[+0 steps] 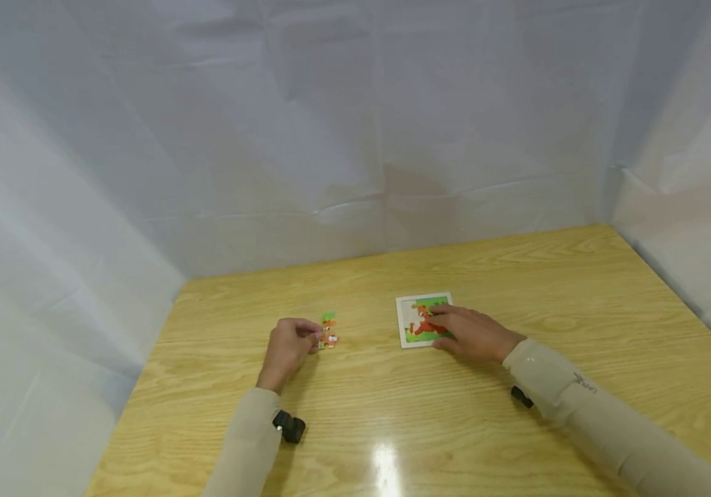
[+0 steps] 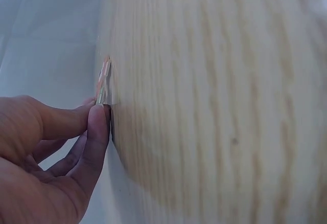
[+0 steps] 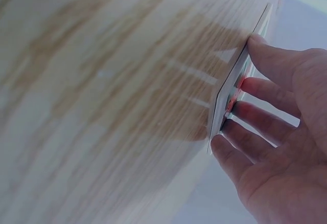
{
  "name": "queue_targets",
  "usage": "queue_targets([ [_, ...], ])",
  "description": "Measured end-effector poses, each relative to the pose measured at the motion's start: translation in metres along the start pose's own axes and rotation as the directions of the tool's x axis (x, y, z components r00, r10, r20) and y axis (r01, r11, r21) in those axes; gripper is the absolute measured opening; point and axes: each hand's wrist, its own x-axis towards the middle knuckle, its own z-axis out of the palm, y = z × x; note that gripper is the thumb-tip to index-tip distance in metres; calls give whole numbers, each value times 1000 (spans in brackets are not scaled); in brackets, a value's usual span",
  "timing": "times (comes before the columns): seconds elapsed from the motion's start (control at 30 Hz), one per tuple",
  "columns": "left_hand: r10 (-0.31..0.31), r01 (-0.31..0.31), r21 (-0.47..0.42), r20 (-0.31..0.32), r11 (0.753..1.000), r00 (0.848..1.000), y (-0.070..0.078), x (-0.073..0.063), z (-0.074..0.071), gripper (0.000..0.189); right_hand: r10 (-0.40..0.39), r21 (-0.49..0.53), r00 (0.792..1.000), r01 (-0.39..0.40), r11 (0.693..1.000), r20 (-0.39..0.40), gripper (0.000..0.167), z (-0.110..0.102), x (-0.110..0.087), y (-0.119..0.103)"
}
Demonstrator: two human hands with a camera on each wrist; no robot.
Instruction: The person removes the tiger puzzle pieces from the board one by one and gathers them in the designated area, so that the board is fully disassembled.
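In the head view, my left hand (image 1: 286, 348) is at the left of the table, pinching the edge of a jigsaw puzzle piece (image 1: 328, 339) with orange and green print. The left wrist view shows the thumb and fingertips together on that thin piece (image 2: 103, 78), seen edge-on just off the wood. More than one piece may lie there; I cannot tell. My right hand (image 1: 470, 333) rests on a square puzzle board (image 1: 402, 324) with a white rim. An orange animal on green shows on the board, and its upper left part is bare. The right fingers are fairly straight, the thumb at the rim.
A light wooden table (image 1: 355, 400) bears everything. White sheeting (image 1: 330, 138) hangs behind it and at both sides. Black wrist cameras (image 1: 289, 426) sit under both sleeves.
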Motion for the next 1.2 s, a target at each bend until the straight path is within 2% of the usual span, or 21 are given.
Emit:
queue_targets([
  [0.47, -4, 4, 37, -6, 999, 1000, 5, -2, -2, 6, -10, 24, 1000, 9, 1000, 9, 50, -1, -3, 0],
  [0.87, 28, -26, 99, -13, 995, 1000, 4, -1, -3, 5, -43, 41, 999, 43, 998, -12, 51, 1, -6, 0],
  [1.1, 116, -118, 61, 42, 991, 992, 23, -6, 5, 9, -26, 55, 1000, 26, 998, 6, 51, 1, -8, -2],
  [1.2, 151, -157, 80, 67, 984, 986, 33, -9, 13, 9, -34, 57, 999, 33, 998, 7, 50, 1, -9, -3],
])
